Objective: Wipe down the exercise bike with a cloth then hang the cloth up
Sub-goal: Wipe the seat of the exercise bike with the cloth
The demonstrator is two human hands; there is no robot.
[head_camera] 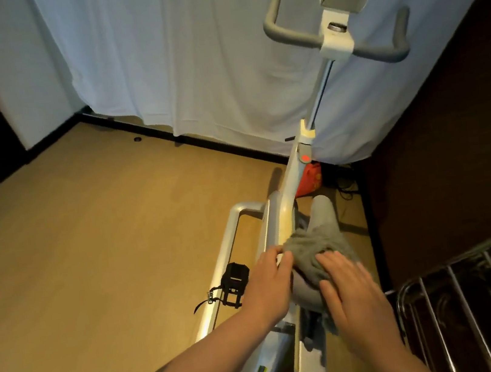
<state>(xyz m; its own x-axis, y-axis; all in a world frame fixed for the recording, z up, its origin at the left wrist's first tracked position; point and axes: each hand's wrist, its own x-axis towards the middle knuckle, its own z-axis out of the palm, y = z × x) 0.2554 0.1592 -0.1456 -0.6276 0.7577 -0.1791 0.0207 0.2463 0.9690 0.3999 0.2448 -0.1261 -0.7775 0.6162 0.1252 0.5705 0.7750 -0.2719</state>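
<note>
Right hand [354,293] flat on grey cloth [317,251] atop bike frame [285,208]

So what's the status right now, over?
Both hands on grey cloth, pressing it on bike frame. Drying rack at right, nothing blocking.

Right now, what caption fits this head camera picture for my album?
Two hands, left hand and right hand, press a fluffy grey cloth on the white exercise bike frame.

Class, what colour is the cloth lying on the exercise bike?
Grey. The cloth shows best in the head view, bunched on the bike's frame.
</note>
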